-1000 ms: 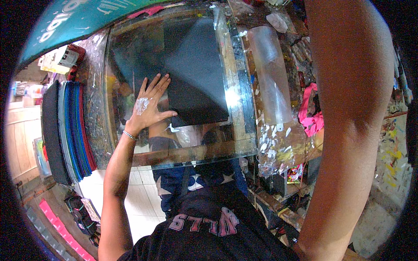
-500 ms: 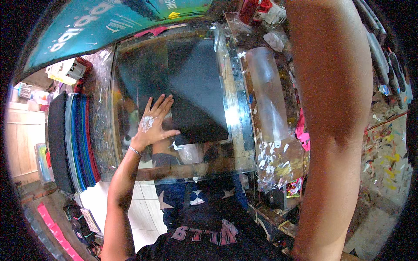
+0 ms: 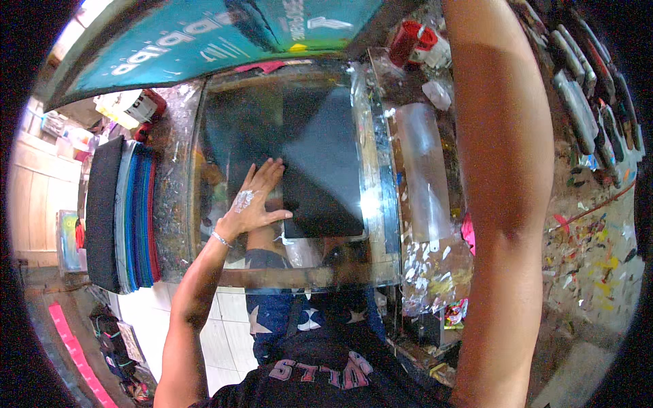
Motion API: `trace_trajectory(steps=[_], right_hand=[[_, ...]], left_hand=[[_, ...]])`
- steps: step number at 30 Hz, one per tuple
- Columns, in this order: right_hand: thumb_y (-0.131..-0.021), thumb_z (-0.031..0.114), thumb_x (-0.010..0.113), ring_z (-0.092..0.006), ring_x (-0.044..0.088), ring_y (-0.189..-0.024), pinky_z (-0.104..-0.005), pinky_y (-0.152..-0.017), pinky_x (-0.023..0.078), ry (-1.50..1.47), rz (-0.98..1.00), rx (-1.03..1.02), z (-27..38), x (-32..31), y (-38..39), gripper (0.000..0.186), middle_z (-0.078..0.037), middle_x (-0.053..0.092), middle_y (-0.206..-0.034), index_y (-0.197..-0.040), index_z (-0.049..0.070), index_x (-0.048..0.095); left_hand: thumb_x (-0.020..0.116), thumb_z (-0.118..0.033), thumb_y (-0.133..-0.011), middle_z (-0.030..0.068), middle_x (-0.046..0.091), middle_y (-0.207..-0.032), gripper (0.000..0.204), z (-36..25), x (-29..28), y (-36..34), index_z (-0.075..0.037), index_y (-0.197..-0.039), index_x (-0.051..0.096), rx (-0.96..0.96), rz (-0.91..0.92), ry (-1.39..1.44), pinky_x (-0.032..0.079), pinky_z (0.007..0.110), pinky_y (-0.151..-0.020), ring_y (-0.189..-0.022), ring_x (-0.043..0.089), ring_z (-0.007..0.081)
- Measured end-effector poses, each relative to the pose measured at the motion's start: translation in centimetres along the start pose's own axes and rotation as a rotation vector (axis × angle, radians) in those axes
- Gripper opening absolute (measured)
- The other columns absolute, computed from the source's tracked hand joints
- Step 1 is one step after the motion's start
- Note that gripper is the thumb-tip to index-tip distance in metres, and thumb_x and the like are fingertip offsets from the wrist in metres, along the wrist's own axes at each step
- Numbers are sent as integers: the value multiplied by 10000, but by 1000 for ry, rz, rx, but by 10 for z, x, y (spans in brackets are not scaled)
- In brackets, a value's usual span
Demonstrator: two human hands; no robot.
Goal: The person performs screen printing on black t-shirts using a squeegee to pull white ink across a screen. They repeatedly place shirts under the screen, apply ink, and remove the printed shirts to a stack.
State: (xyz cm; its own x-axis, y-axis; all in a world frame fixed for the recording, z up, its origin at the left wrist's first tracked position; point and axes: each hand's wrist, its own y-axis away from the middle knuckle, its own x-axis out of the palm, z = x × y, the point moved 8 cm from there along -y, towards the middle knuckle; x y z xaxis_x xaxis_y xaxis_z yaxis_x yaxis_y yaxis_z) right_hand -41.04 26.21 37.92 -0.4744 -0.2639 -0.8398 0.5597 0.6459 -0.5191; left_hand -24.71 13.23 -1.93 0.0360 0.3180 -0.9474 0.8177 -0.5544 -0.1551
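My left hand (image 3: 257, 200) lies on a transparent glass-like panel (image 3: 323, 273) with its fingers spread, beside a black square sheet (image 3: 323, 166) on or under the panel; I cannot tell which. Its fingertips reach the sheet's left side, and a white smear marks the back of the hand. My right arm stretches up along the right side of the view and leaves it at the top, so that hand is hidden beyond the edge.
A teal painted board (image 3: 204, 37) spans the top. Stacked coloured sheets (image 3: 135, 214) stand left, near a white-and-red container (image 3: 139, 107). To the right are a translucent strip (image 3: 425, 173), red-and-white containers (image 3: 411, 47), pink cloth (image 3: 468, 234) and several long tools (image 3: 585, 115).
The scene has shifted downward in the view, showing more of the teal board and the tools at right. My left hand stays spread on the panel; my right arm remains raised out of view.
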Motion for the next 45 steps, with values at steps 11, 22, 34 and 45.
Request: trace_trajectory(steps=[11,22,34,45], right_hand=[[-842,596,664,-362,648,-774,-480,-678,507,49,-49,220,111,24,180,541,-157,628,-821,-900,62,601],[-816,224,753,-448,649,-958,-531,-799,508,-363,736,274,133,221,281,365,-224,680,-993,-1051,20,563],[-798,103,660,-438,674,-904,-561,-752,525,-420,694,316,138,209,282,209,-221,697,-913,-1000,68,618],[-766,38,619,-436,665,-885,-566,-761,511,-436,657,339,149,185,284,203,-202,690,-878,-968,49,607]], left_hand=[[863,-185,-653,205,655,-1112,578,-45,-250,27,0,-1149,632,-73,-203,-248,488,455,-970,-1096,627,384],[835,-127,-663,146,551,-1000,502,-34,-37,104,-5,-1047,537,-141,48,-79,455,429,-852,-985,570,339],[853,-243,-710,130,548,-984,505,-33,-21,107,6,-1034,557,-203,72,-81,427,407,-818,-969,556,295],[856,-223,-678,139,533,-954,468,-32,-23,108,-13,-959,545,-195,-3,-30,422,432,-815,-935,542,320]])
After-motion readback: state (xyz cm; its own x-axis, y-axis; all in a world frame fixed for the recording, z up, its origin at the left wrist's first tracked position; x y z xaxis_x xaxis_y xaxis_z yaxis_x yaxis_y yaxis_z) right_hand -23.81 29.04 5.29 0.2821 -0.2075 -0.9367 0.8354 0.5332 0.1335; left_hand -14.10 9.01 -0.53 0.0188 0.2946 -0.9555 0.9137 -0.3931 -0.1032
